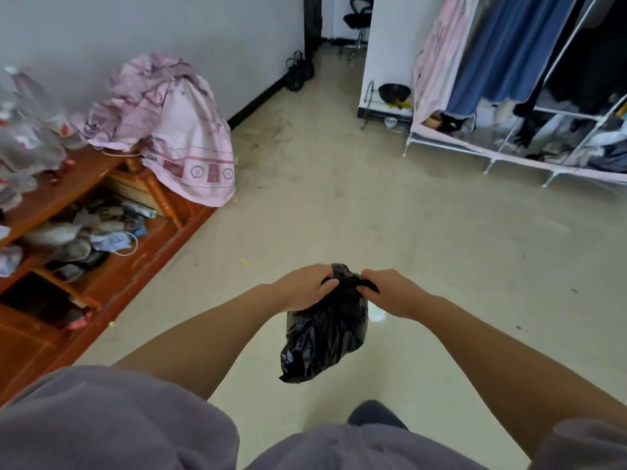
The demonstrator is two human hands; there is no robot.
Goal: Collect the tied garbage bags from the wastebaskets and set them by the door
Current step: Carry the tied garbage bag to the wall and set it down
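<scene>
A small black garbage bag (325, 330) hangs in the air in front of me, above the pale floor. My left hand (303, 286) grips the left side of its gathered top. My right hand (390, 293) pinches the right end of the top, where a strip of black plastic sticks out. The bag's body sags below both hands. Far ahead, a dark doorway (314, 22) opens at the back of the room, and another black bag (298, 71) sits on the floor beside it against the wall.
A low wooden shelf unit (112, 252) full of clutter runs along the left wall, with pink bedding (169, 123) piled on it. A clothes rack (529, 96) with hanging garments stands at the right. A metal stand (383, 103) holds a dark bowl. Open floor (339, 198) lies ahead.
</scene>
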